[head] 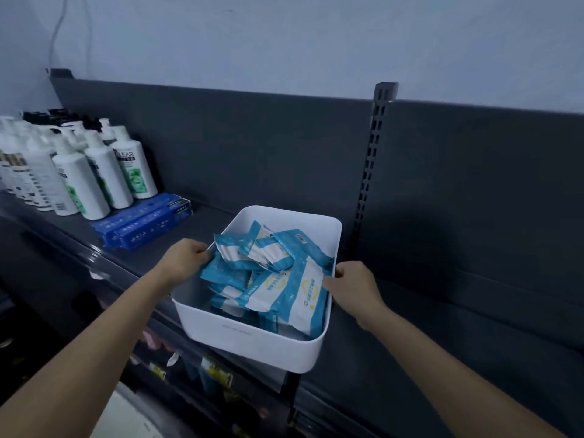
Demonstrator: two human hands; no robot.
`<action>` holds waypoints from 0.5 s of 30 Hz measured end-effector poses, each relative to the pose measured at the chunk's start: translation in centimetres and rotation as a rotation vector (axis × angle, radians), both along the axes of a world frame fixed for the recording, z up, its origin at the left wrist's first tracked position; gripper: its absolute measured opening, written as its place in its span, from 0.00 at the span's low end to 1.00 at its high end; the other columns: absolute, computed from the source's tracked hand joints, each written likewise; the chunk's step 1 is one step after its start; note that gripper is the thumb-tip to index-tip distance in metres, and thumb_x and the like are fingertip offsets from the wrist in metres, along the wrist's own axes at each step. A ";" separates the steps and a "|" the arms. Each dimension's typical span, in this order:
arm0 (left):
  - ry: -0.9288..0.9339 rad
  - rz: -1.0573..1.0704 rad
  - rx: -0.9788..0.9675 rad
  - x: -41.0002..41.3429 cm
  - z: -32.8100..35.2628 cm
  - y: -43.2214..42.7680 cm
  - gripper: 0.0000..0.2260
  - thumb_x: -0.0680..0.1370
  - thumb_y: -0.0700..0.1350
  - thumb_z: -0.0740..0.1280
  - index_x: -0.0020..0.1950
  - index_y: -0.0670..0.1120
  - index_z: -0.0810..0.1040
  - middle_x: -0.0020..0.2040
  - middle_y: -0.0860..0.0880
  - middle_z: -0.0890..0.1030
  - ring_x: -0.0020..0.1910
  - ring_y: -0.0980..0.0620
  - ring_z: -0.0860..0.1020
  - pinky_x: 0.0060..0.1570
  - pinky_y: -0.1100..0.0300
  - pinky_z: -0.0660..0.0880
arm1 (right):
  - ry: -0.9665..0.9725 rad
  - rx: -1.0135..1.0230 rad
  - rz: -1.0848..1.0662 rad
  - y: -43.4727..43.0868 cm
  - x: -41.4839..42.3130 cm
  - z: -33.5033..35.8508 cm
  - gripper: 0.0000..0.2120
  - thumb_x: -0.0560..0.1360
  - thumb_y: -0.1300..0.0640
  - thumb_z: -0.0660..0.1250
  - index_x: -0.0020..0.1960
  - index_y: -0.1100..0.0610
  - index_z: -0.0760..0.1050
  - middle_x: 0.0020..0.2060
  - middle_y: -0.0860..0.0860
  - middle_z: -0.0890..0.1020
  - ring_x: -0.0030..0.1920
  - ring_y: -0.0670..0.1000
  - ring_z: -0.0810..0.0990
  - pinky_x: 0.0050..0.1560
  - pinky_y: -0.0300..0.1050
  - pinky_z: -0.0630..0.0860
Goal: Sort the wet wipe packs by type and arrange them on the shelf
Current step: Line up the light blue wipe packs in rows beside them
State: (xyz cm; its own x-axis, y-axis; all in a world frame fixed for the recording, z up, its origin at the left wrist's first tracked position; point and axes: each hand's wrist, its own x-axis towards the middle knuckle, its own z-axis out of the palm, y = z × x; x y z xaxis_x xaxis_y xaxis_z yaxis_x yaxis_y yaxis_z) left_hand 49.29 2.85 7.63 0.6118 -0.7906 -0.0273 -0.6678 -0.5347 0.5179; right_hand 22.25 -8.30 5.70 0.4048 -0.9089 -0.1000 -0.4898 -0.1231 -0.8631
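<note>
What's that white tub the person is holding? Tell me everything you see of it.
The white tub looks like plastic: rectangular, rounded corners, open top. It overhangs the front edge of the shelf, heaped with blue-and-white wet wipe packs. The left hand grips its left rim, the right hand its right rim.

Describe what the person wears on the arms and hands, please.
Nothing worn shows. The left hand and right hand are bare: no gloves, rings, watch or bracelet. Both forearms are bare up to the picture's edge, with no sleeve in view.
</note>
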 end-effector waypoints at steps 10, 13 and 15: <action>-0.264 -0.034 0.041 1.1 0.0 -1.5 0.15 0.81 0.46 0.61 0.37 0.41 0.75 0.39 0.41 0.80 0.39 0.41 0.77 0.36 0.55 0.67 | 0.081 -0.216 0.063 0.7 1.3 -0.9 0.09 0.76 0.60 0.59 0.54 0.61 0.73 0.51 0.54 0.79 0.46 0.49 0.79 0.43 0.42 0.77; -0.348 -0.013 -0.158 -0.4 0.6 -1.6 0.09 0.79 0.41 0.60 0.51 0.41 0.80 0.48 0.40 0.81 0.49 0.38 0.78 0.44 0.50 0.75 | 0.175 -0.401 0.219 -0.3 0.7 0.1 0.26 0.77 0.58 0.62 0.73 0.59 0.61 0.67 0.51 0.67 0.66 0.49 0.69 0.59 0.37 0.69; -0.376 -0.028 -0.247 -1.6 1.2 -1.9 0.11 0.78 0.43 0.63 0.59 0.43 0.79 0.54 0.41 0.80 0.54 0.40 0.77 0.50 0.49 0.75 | 0.234 -0.533 0.362 -1.4 0.7 1.2 0.25 0.76 0.55 0.64 0.72 0.56 0.63 0.64 0.49 0.69 0.64 0.48 0.69 0.60 0.39 0.70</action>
